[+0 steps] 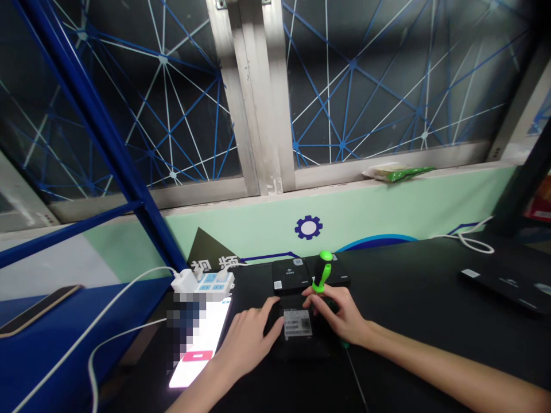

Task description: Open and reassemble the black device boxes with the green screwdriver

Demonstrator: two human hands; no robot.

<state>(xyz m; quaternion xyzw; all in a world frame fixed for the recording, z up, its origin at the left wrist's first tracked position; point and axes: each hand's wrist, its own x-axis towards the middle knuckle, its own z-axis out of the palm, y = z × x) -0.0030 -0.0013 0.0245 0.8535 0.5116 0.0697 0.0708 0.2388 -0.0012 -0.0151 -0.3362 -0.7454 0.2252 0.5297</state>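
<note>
In front of me a black flat box (300,347) lies on the dark table with a white printed label (298,323) facing up. My left hand (248,334) rests at its left side, thumb and index finger apart and touching its edge. My right hand (340,310) grips a green and black screwdriver (325,269), held nearly upright over the box's far right part. Its tip is hidden by the fingers. Under the right wrist a thin metal shaft with a green end (345,345) lies on the table; the rest is hidden.
Two more black boxes (289,274) stand behind, against the green wall. A lit phone (201,350) lies at left below a white power strip (215,282) with white cables. Another black device (505,289) and a white cable (476,244) lie at right. A dark phone (41,310) is far left.
</note>
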